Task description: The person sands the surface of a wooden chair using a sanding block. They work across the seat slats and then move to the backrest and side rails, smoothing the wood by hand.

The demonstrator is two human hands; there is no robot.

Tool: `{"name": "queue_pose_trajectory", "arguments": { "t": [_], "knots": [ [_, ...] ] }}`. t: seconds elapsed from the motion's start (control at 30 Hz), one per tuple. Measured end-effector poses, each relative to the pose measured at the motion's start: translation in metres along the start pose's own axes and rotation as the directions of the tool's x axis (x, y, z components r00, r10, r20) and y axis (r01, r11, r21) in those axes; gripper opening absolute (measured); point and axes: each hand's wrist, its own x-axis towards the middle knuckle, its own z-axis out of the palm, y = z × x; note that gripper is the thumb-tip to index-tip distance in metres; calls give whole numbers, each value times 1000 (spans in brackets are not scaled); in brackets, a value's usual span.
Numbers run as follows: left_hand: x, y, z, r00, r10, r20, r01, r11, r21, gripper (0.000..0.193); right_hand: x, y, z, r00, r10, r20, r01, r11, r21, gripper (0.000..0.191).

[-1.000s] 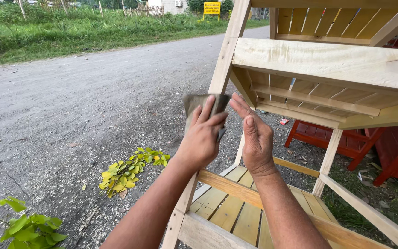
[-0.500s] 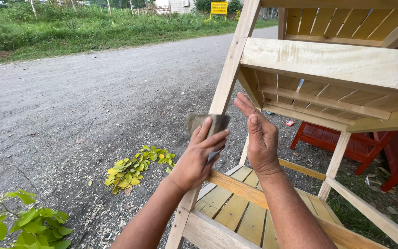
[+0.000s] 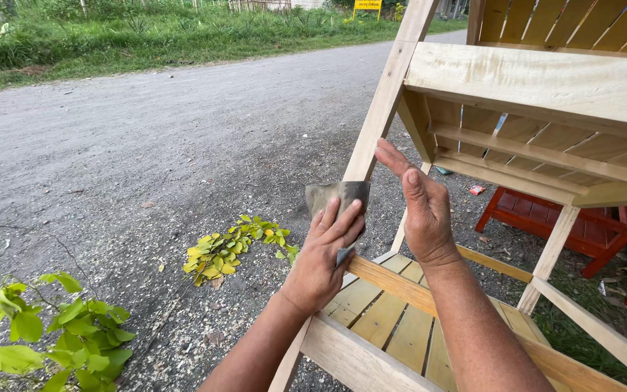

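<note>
My left hand [image 3: 324,250] presses a grey sheet of sandpaper [image 3: 337,194] flat against the slanted front leg [image 3: 386,101] of a pale wooden chair frame. My right hand [image 3: 421,207] rests on the inner side of the same leg, fingers straight and together, holding nothing. A wide bare plank [image 3: 546,80] of the frame juts out above my right hand. Slatted boards [image 3: 386,319] of the frame lie below both wrists.
A gravel road [image 3: 146,145] runs past on the left, with a yellow-green leafy twig [image 3: 230,247] lying on it and a green plant [image 3: 45,327] at the bottom left. Red wooden furniture [image 3: 546,218] stands behind the frame at right. Grass [image 3: 110,36] borders the road's far side.
My left hand has slid the sandpaper down the slanted leg. My right hand has moved down alongside it.
</note>
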Motion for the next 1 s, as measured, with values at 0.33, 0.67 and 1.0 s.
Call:
{"name": "queue_pose_trajectory", "arguments": {
  "t": [0.33, 0.67, 1.0],
  "knots": [
    [-57, 15, 9, 978, -173, -116, 175, 985, 2, 58, 0, 3, -1, 1000, 3, -2, -3, 1000, -20, 63],
    [-43, 6, 20, 985, -145, -90, 152, 985, 80, 57, -1, -1, 1, 1000, 13, 1, -13, 1000, -20, 64],
    [-98, 6, 6, 997, -67, 33, 64, 994, 91, 63, -8, -2, 12, 985, 51, 162, -49, 999, -21, 64]
  ]
}}
